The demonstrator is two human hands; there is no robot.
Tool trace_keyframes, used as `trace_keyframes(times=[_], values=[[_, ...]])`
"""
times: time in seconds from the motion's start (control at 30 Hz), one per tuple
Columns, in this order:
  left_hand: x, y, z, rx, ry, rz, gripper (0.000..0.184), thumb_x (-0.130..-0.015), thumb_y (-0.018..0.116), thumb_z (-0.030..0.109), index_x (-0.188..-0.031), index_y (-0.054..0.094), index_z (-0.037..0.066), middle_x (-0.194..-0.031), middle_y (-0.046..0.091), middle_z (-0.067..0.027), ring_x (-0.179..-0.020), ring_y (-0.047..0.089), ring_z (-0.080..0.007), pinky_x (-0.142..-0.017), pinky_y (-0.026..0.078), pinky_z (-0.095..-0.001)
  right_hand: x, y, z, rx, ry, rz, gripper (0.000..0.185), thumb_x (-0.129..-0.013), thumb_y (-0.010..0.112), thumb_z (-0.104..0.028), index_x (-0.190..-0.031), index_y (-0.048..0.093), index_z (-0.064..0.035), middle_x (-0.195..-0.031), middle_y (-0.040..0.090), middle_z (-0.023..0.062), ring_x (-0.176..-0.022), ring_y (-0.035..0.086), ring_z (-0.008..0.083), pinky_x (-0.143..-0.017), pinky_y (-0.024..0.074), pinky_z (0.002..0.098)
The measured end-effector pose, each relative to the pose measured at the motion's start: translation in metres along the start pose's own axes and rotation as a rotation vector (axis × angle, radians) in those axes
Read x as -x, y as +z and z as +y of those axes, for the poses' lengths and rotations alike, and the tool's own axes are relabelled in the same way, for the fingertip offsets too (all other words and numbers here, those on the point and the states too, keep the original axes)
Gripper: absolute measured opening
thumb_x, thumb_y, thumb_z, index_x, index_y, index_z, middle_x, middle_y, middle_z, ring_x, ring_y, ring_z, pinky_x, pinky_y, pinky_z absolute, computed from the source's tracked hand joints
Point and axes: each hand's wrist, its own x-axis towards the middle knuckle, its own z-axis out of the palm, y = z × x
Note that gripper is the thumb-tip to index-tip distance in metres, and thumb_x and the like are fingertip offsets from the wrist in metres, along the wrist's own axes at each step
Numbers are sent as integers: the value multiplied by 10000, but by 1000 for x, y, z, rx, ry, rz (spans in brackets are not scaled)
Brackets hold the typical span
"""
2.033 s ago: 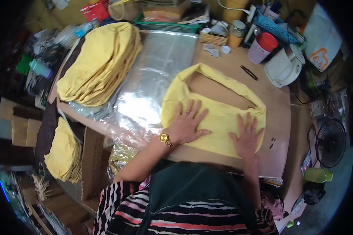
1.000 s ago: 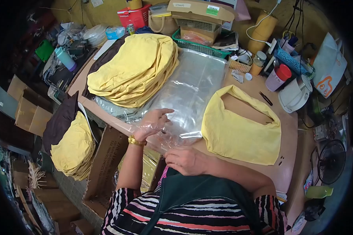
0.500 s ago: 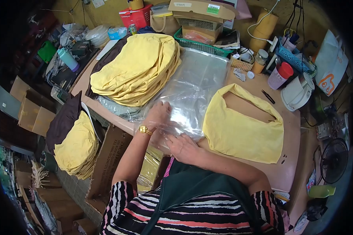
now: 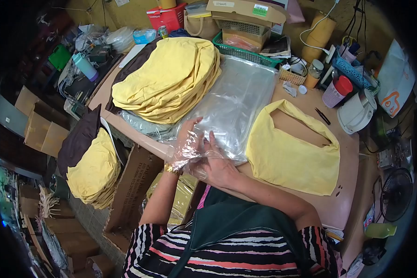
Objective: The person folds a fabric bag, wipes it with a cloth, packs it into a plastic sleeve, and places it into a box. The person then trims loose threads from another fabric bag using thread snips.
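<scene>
A stack of clear plastic bags (image 4: 245, 88) lies on the table in front of me. My left hand (image 4: 188, 141) is at the stack's near corner, fingers stretched out, with loose shiny film wrapped over the hand and wrist. Close against it, my right hand (image 4: 220, 167) grips the gathered film of a clear plastic bag (image 4: 190, 160); some of its fingertips are hidden. To the right, a yellow cloth shoulder bag (image 4: 294, 160) lies flat with its strap looped. A tall pile of yellow cloth bags (image 4: 167, 78) stands left of the plastic.
More yellow cloth (image 4: 92, 169) is piled below the table's left edge, beside an open cardboard box (image 4: 132, 190). Along the back stand a green basket (image 4: 245, 53), a jar (image 4: 314, 72), a pink cup (image 4: 333, 95) and a white kettle (image 4: 356, 111). Tweezers (image 4: 323, 116) lie near the kettle.
My left hand has turned upward with its fingers extended, and film now covers its wrist and watch. My right hand has moved up beside it. The view has shifted slightly.
</scene>
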Motion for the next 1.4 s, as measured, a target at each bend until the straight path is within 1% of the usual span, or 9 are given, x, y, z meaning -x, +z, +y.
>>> trace_keyframes(times=[0.1, 0.27, 0.43, 0.6, 0.73, 0.97, 1.03, 1.1, 1.4], values=[[12, -5, 0, -100, 340, 100, 344, -737, 719, 170, -1050, 645, 45, -1028, 642, -152, -893, 629, -315, -782, 507, -389, -3, -4, 7, 63, -85, 153, 737, -843, 539, -44, -1456, 152, 86, -1526, -23, 324, -1408, 177, 450, -1142, 253, 445], [27, -14, -12, -48, -37, -84, 340, -761, 720, 140, -1082, 644, 54, -1090, 655, -142, -1019, 623, -315, -858, 503, -382, -19, 5, 19, -37, 45, 14, 584, -850, 441, 10, -1419, 318, 53, -1520, 197, 274, -1407, 222, 417, -1132, 278, 399], [34, -21, 3, -247, 152, -150, 288, -796, 687, 122, -1076, 660, 59, -1335, 544, -167, -1281, 452, -409, -1068, 365, -432, -37, -3, 10, -556, 8, 299, 448, -814, 477, 2, -1256, 551, -5, -1455, 361, 211, -1356, 366, 348, -1099, 315, 336], [36, -3, -36, 225, -126, 110, 180, -850, 664, 99, -1002, 704, 11, -1156, 657, -162, -1159, 581, -326, -973, 453, -387, -38, -9, 10, 168, 76, -196, 477, -800, 597, -92, -1260, 502, -11, -1308, 462, 220, -1197, 487, 355, -1081, 335, 407], [32, -1, -25, 496, -190, 150, 202, -865, 654, 87, -1023, 687, -35, -1162, 666, -106, -1129, 598, -269, -951, 461, -343, -42, 37, 40, 344, -181, 222, 613, -794, 653, -152, -1335, 407, -5, -1245, 498, 239, -1173, 487, 369, -1064, 330, 467], [21, -30, -4, -133, 262, -245, 92, -814, 703, 52, -853, 664, -21, -1155, 652, -161, -1099, 595, -240, -957, 449, -383, -51, 40, 36, -807, 194, 299, 529, -867, 641, -164, -1317, 413, -7, -1063, 558, 136, -957, 573, 230, -843, 475, 360], [26, -27, 0, 194, -286, -202, 290, -869, 653, 91, -1139, 642, -12, -1122, 685, -87, -1110, 578, -152, -936, 453, -311, -54, 35, 37, -842, 349, 292, 495, -866, 648, -156, -1285, 432, -6, -998, 573, 108, -873, 584, 194, -763, 498, 325], [28, -12, -15, 496, -172, 16, 278, -897, 633, 124, -1135, 619, -19, -1078, 683, -79, -981, 605, -168, -859, 469, -306, -57, 38, 46, -928, 533, 288, 347, -866, 621, -123, -1165, 478, -19, -876, 579, 76, -742, 575, 164, -634, 475, 320], [40, -7, -23, -218, -208, -118, 579, -834, 517, -16, -1387, 344, 1, -1140, 557, -259, -961, 590, -374, -788, 468, -438, -44, 25, 11, 90, -133, 214, 384, -838, 565, -125, -1210, 489, -66, -1226, 505, 164, -1169, 463, 351, -1023, 315, 499]])
